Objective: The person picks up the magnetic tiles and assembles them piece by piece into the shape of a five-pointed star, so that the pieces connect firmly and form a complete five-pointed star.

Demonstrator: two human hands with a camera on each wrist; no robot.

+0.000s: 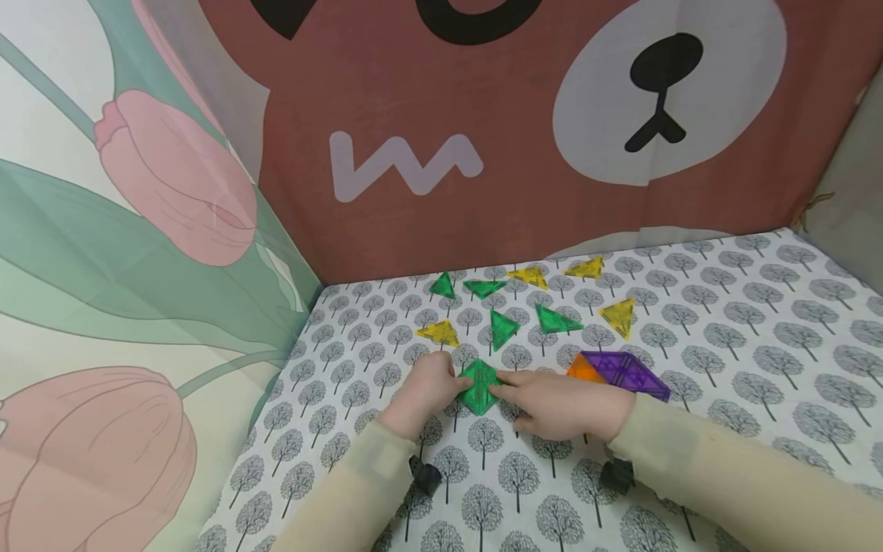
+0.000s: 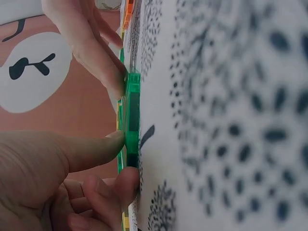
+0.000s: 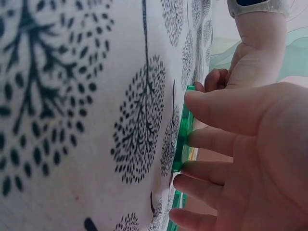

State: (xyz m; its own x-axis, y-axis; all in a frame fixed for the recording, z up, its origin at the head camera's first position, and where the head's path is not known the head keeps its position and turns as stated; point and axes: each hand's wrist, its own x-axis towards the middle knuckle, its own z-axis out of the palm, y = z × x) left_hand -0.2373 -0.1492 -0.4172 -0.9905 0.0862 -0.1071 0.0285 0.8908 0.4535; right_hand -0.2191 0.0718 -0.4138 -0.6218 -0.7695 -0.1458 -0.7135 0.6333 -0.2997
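Note:
Two green translucent triangular magnetic tiles (image 1: pixel 479 395) lie edge to edge as a diamond on the tree-print cloth. At its left corner my left hand (image 1: pixel 426 391) pinches the diamond, thumb on top and curled index finger against the side, as the left wrist view shows. From the other side my right hand (image 1: pixel 569 402) touches the diamond with fairly straight fingertips. In the right wrist view the fingers of the right hand (image 3: pixel 269 144) are spread, and the green tile edge (image 3: pixel 183 139) shows beyond them.
Behind the hands lie loose green triangles (image 1: pixel 503 330) and yellow triangles (image 1: pixel 618 317), several in all. Right of them a purple tile shape (image 1: pixel 631 370) adjoins an orange tile (image 1: pixel 583 369), partly behind my right hand. A brown bear-print cloth (image 1: pixel 414 238) hangs at the back.

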